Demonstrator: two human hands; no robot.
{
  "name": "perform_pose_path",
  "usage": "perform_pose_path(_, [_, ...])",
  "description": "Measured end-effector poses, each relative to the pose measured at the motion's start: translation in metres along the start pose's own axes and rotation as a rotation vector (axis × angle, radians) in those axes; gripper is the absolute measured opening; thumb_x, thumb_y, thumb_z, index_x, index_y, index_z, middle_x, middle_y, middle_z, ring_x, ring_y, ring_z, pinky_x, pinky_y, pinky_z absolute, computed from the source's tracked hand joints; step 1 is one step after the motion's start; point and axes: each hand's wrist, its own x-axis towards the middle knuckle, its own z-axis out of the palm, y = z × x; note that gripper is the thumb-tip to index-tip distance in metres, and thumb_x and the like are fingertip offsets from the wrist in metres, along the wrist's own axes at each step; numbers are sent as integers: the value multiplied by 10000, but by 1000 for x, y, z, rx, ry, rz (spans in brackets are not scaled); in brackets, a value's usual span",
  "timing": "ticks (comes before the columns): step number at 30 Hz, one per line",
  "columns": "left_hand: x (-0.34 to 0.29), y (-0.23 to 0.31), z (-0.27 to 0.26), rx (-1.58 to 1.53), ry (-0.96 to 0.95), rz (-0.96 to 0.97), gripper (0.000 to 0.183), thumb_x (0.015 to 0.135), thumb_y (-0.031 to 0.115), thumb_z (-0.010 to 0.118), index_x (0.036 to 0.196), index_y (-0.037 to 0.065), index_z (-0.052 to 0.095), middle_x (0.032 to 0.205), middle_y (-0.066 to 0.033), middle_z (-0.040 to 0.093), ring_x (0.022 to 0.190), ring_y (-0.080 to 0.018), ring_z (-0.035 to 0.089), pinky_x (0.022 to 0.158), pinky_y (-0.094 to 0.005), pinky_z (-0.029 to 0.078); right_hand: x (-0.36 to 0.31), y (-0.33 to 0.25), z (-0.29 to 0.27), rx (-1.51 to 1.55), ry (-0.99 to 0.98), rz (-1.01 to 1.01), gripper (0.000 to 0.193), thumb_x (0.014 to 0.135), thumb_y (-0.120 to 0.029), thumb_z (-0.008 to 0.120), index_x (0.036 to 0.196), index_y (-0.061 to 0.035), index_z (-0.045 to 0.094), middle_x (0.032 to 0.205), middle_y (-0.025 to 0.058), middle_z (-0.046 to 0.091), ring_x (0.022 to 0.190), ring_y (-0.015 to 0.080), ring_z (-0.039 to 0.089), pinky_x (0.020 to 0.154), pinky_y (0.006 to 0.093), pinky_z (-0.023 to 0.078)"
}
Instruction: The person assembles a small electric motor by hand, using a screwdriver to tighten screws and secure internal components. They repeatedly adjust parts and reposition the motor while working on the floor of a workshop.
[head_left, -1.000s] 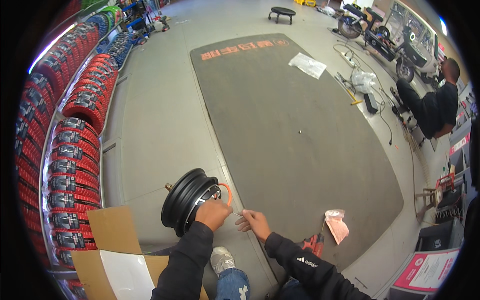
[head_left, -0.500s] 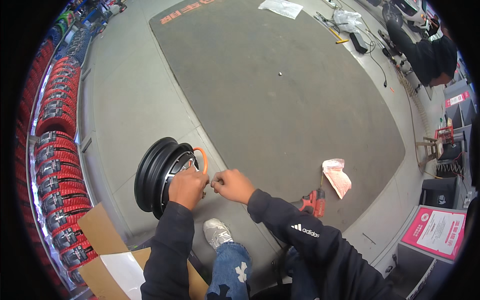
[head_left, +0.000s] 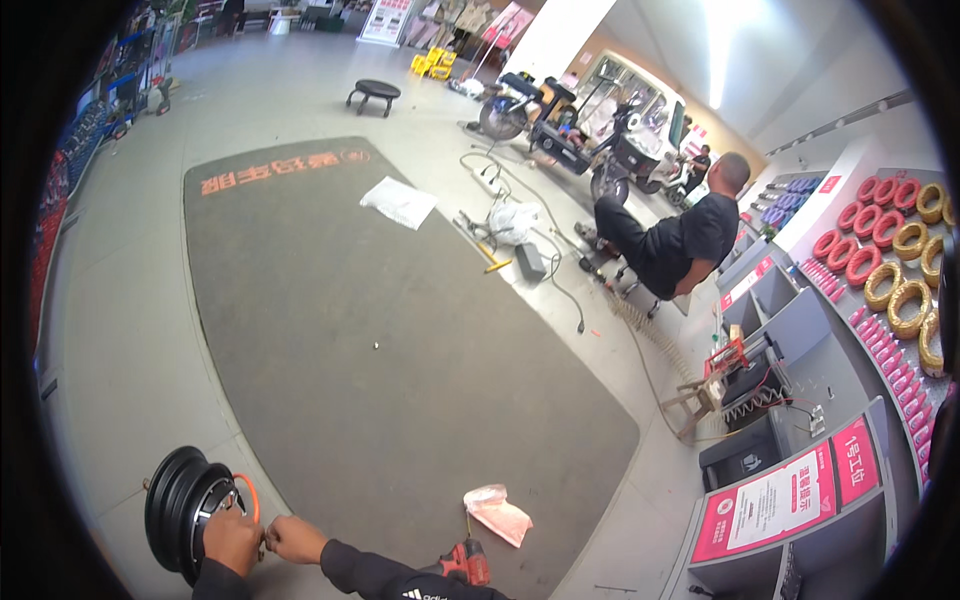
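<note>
Head view: grey mat (head_left: 400, 420) lies on floor (head_left: 125, 310) near wheel (head_left: 168, 505) and hands (head_left: 297, 540).

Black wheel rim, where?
The black wheel rim is at lower left in the head view, on the floor left of the grey mat, left hand alongside.

Lower left: black round wheel (head_left: 172, 505), orange curved cable (head_left: 251, 492); centre: grey flat mat (head_left: 400, 390) with orange lettering (head_left: 270, 173).
</note>
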Motion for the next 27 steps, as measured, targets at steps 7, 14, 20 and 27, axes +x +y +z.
perform_pose_path(7, [8, 2, -11, -132, 49, 81, 75, 673, 162, 838, 662, 134, 769, 707, -76, 710, 809, -302, 713, 721, -461, 548, -6, -33, -28, -166, 51, 172, 180, 897, -222, 765, 893, -46, 801, 917, 197, 808, 927, 429, 782, 833, 522, 621])
perform_pose_path(14, [7, -1, 2, -102, 87, 48, 98, 657, 159, 831, 644, 120, 742, 705, -83, 708, 806, -299, 713, 724, -460, 550, 2, -25, -32, -103, -16, 134, 144, 874, -215, 780, 879, -71, 782, 953, 173, 814, 932, 419, 784, 845, 518, 623])
perform_pose_path(20, [13, 5, -15, -179, 121, 82, 85, 652, 112, 832, 676, 99, 752, 680, -100, 704, 747, -317, 704, 670, -477, 545, -5, -36, -34, -152, 47, 200, 163, 875, -231, 775, 909, -72, 779, 984, 182, 816, 959, 424, 784, 853, 523, 620])
perform_pose_path(27, [11, 1, 1, -130, 163, 66, 101, 686, 130, 810, 661, 97, 718, 674, -107, 691, 748, -329, 705, 675, -484, 535, 6, -7, -18, 10, -73, 155, 271, 884, -249, 744, 989, 0, 772, 1046, 261, 807, 1042, 473, 767, 932, 532, 614])
